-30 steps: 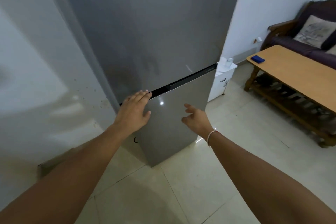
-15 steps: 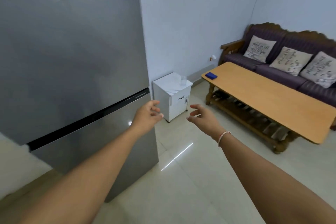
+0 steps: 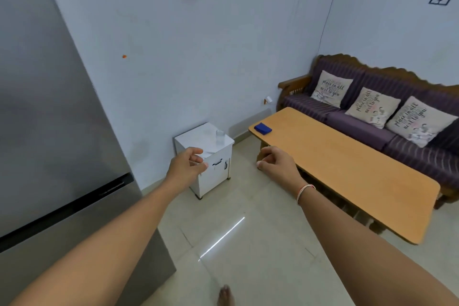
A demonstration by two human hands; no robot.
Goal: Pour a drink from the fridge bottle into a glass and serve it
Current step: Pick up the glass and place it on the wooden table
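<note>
Head view: the fridge (image 3: 49,131) fills the left of the frame, doors closed. Left hand (image 3: 186,165), centre frame, fingers loosely curled, holds nothing. Right hand (image 3: 275,163), just right of centre, likewise curled and empty. The glass (image 3: 220,137) stands on the white cabinet (image 3: 211,176) above the left hand. Table (image 3: 347,169) at right.

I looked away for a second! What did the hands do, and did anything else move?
The left hand came off the fridge door and the right hand drew back from it. Both now hang empty in the air, fingers loosely curled. The view swung right, toward the white cabinet. The fridge stays closed, the glass still sits on the cabinet, and the blue thing on the table hasn't moved.
</note>
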